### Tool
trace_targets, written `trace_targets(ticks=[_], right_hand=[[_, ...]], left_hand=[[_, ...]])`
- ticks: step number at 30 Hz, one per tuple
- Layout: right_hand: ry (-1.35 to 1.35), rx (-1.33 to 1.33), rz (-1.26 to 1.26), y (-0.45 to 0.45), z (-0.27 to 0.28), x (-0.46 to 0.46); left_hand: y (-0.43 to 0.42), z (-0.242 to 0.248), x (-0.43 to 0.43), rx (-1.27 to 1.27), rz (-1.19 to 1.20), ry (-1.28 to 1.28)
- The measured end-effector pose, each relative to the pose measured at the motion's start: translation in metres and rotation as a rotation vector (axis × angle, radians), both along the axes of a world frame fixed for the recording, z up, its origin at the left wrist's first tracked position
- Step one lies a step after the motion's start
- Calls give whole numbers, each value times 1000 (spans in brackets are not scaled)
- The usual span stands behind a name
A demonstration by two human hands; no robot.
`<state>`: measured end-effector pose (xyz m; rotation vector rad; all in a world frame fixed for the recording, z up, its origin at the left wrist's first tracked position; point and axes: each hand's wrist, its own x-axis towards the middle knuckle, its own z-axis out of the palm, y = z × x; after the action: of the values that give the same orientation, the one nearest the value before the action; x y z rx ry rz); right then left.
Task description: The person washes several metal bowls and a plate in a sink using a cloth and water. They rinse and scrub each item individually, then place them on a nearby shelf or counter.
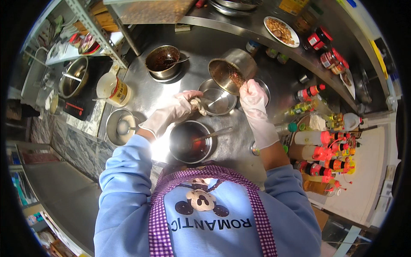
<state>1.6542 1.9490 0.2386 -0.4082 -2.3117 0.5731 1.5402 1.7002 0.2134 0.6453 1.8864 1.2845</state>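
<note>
My right hand (253, 93), in a pale translucent glove, grips the rim of a metal pot (247, 62), tilted on its side with dark, grainy bits inside. My left hand (184, 101), gloved too, holds a crumpled pale cloth (199, 107) beside a shallow metal bowl (221, 109). That bowl lies below the tilted pot's mouth. Nearer my apron stands a metal bowl of dark reddish liquid (189, 144) with a spoon in it. Beyond my left hand, a metal pot of dark sauce (163, 61) with a spoon rests on a dish.
Left are a white plastic tub (114, 90), a pot with a ladle (117, 125) and an induction cooker (86, 99) bearing a metal pot. Many sauce bottles (310, 138) crowd the right. A steel shelf (224, 27) crosses the back, holding a plate of peanuts (281, 31) and jars.
</note>
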Motion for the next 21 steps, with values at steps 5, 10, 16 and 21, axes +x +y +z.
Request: trace_targets(ticks=[5,10,16,21], right_hand=[[-174,413,31,-9,-10,2],[-301,424,112,-18,-19,18],[-244,-264,80,-30,-49,32],[-259,-654,52,-31,-70,37]], left_hand=[[4,16,-1,51,234,-158],[4,6,-13,167,250,-311],[5,27,-2,-83,265,-236],[7,49,5,-276,93,-167]])
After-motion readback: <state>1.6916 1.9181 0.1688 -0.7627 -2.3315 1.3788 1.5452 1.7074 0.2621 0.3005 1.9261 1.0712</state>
